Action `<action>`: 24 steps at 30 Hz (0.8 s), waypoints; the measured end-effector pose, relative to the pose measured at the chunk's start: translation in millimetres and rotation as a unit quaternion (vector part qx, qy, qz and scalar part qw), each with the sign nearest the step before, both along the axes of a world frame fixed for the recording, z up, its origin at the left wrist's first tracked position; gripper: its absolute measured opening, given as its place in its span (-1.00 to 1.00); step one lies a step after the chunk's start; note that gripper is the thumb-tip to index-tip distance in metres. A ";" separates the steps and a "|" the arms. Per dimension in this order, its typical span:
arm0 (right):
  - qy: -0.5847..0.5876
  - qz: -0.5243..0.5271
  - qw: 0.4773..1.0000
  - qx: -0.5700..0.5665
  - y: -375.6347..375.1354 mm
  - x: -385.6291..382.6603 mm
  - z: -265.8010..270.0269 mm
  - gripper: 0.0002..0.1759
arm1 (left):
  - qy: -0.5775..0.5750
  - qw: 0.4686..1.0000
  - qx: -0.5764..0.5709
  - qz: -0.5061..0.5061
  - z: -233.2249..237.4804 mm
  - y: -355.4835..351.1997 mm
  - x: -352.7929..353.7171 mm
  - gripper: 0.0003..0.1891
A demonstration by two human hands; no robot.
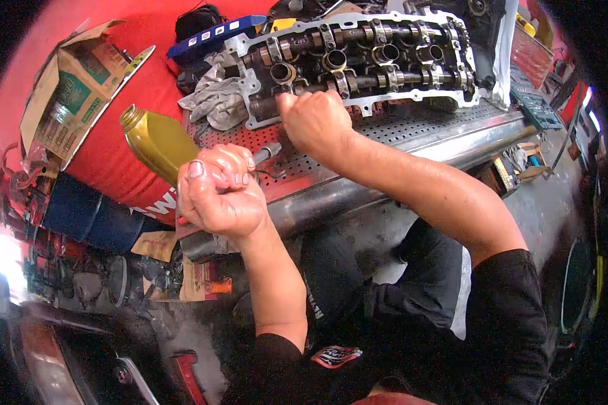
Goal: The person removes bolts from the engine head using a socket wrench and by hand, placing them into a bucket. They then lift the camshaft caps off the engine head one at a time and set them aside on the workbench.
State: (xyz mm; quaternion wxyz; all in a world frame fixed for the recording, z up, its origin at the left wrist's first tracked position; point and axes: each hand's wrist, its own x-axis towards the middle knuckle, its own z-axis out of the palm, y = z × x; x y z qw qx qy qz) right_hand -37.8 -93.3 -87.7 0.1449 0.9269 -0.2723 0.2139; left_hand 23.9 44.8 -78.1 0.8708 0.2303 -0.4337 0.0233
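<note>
My left hand [223,192] is raised over the bench's near edge with its fingers curled in. Whatever it may hold is hidden. Just beyond it a metal socket-like piece [269,151] points toward the engine part. A gold plastic bottle [159,145] without a cap leans behind this hand. My right hand [316,125] is closed at the near left edge of the cylinder head [368,84], its fingertips over a camshaft; anything between its fingers is hidden. The cylinder head lies across the perforated metal bench [422,131], with camshafts and round openings showing.
A crumpled grey cloth [216,101] lies left of the cylinder head, near a blue tray [216,35]. A red drum [125,152] and an open cardboard box [71,91] stand at the left. A green tool case [539,108] is at the right.
</note>
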 end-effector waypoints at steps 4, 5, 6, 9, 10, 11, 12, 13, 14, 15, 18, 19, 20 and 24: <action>0.029 0.042 0.998 0.044 -10.1 2.6 5.7 -0.80 | -0.012 1.000 0.005 0.017 7.8 -6.3 2.5 -0.61; 0.011 0.026 0.999 0.028 -8.0 2.3 5.6 -0.80 | -0.017 1.000 0.003 0.020 11.2 -9.6 2.4 -0.61; -0.008 0.007 1.000 0.013 -3.6 1.8 4.2 -0.79 | -0.013 1.000 0.003 0.025 11.6 -10.7 6.1 -0.61; -0.080 -0.032 0.993 -0.080 8.9 -7.6 -2.5 -0.79 | -0.009 0.999 0.004 0.041 17.3 -14.7 11.4 -0.61; -0.092 -0.023 0.992 -0.077 9.5 -5.2 -6.2 -0.80 | -0.014 0.999 -0.003 0.036 19.2 -16.4 12.1 -0.61; -0.069 -0.013 0.997 -0.045 8.3 -4.3 -6.5 -0.80 | -0.018 0.999 -0.006 0.032 19.6 -16.5 14.2 -0.61; -0.046 -0.001 0.999 -0.014 3.2 -2.3 -3.6 -0.80 | -0.022 0.999 -0.011 0.030 20.5 -17.2 15.5 -0.61; -0.023 0.012 1.000 0.014 -2.3 -0.4 -0.1 -0.80 | -0.031 0.999 -0.013 0.017 22.8 -18.8 15.2 -0.62; 0.001 0.023 0.999 0.034 -4.3 -0.7 3.0 -0.79 | -0.037 0.999 -0.011 0.014 25.5 -21.1 15.2 -0.62; 0.023 0.034 0.998 0.053 -6.6 -2.0 8.4 -0.78 | -0.045 0.999 -0.012 0.011 30.5 -25.8 16.1 -0.63; -0.039 0.027 0.997 0.055 -2.9 -8.5 7.9 -0.77 | -0.049 0.998 -0.021 0.023 43.7 -34.8 17.2 -0.65; -0.075 0.018 0.997 0.017 1.2 -9.6 1.6 -0.77 | -0.046 0.998 -0.022 0.023 45.1 -35.6 18.4 -0.65; -0.111 0.007 0.994 -0.020 3.8 -10.3 -1.4 -0.78 | -0.044 0.999 -0.024 0.022 46.1 -36.5 18.8 -0.65; -0.039 0.021 0.998 0.033 -2.7 -1.6 4.0 -0.77 | -0.048 0.998 -0.020 0.036 38.0 -39.8 20.3 -0.63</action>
